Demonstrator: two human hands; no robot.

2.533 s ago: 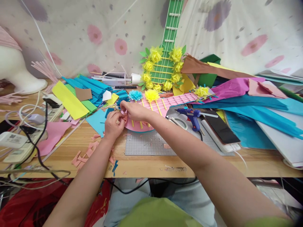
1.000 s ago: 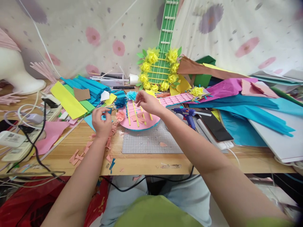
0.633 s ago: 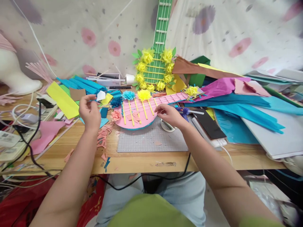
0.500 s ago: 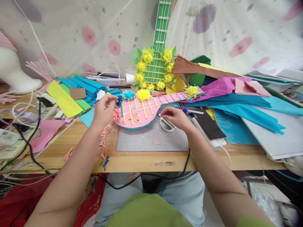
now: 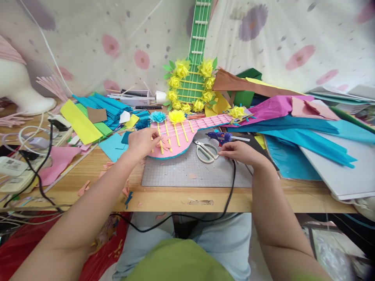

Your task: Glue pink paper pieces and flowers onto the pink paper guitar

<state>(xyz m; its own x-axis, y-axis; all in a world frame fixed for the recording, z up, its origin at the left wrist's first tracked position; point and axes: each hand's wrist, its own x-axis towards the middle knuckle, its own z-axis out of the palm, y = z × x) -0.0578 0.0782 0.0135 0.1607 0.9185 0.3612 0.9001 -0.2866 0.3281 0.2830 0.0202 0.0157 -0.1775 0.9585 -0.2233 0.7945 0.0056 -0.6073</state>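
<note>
A pink paper guitar (image 5: 178, 145) with yellow strips lies on a grey cutting mat (image 5: 187, 171). My left hand (image 5: 142, 142) rests on the guitar's rounded body, fingers curled and pressed together beside small pink paper bits (image 5: 166, 143); what they pinch is hidden. My right hand (image 5: 241, 153) is closed over the handle end of a blue glue gun (image 5: 218, 136), whose black cable (image 5: 231, 183) runs off the table's edge. White-handled scissors (image 5: 206, 150) lie just left of that hand. Blue (image 5: 157, 116) and yellow (image 5: 177, 116) paper flowers sit at the guitar's top.
A green paper guitar (image 5: 195, 74) with yellow flowers leans against the back cloth. Coloured paper sheets (image 5: 293, 125) pile up on the right, blue and yellow sheets (image 5: 88, 121) on the left. A power strip and cables (image 5: 17, 171) lie at far left. Paper scraps (image 5: 84, 187) litter the wooden table.
My left hand came back from the left and settled on the pink guitar's body. My right hand left the guitar, passed over the scissors and closed at the glue gun.
</note>
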